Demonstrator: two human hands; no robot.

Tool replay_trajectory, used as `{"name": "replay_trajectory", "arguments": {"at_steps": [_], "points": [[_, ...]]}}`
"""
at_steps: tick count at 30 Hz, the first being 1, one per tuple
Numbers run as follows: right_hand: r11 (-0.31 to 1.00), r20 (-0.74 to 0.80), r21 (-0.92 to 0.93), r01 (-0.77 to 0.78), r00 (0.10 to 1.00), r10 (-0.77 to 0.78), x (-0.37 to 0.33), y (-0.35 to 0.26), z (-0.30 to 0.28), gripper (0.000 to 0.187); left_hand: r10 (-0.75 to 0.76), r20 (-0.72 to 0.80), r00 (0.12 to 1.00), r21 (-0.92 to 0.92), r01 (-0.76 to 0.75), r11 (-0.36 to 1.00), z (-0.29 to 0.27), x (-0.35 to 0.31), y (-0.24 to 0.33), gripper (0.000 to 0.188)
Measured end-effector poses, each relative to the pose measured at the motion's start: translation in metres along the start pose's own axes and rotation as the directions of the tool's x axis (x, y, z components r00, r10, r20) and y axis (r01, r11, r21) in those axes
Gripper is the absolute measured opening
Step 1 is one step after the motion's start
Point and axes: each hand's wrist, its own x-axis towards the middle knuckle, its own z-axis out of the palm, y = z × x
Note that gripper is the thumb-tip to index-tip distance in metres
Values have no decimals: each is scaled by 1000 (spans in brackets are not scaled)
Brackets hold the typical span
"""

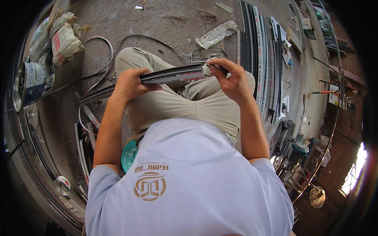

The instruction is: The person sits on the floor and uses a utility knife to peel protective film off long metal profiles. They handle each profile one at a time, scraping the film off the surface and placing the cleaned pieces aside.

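Observation:
A long dark profile strip point(173, 76), with printed film along its side, lies slantwise above my crossed legs. My left hand point(134, 83) is wrapped round it near its middle, and the strip runs on past my left forearm toward the floor. At its right end, my right hand point(233, 80) is closed with thumb and fingertips pinched together. A small whitish crumpled piece point(206, 70) shows between those fingertips and the strip's end; what it is I cannot make out.
Several long profiles point(258, 51) lie side by side on the floor at the right. A cable point(157, 40) curves across the floor beyond my knees. Crumpled plastic film point(216, 34) lies farther off. At the left are a metal can point(35, 80) and a bundled sack point(65, 43).

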Motion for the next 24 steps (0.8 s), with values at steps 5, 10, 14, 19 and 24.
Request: {"name": "replay_trajectory", "arguments": {"at_steps": [5,10,14,19,24], "points": [[998,45,-64,22,999,-19,2,-2,3,17,-5,-15,1000,6,6,1000,0,-1,3,53],[995,34,-78,69,997,-67,5,-2,7,15,-2,-20,1000,21,3,1000,1,0,3,54],[979,45,-146,142,990,-137,6,-2,6,16,2,-23,1000,20,-1,1000,2,0,1,55],[933,92,-280,226,974,-208,11,-9,1,14,-28,10,1000,59,28,998,0,0,3,56],[905,154,-328,272,960,-233,17,-11,1,17,-37,-1,999,61,37,997,3,2,-3,58]]}}
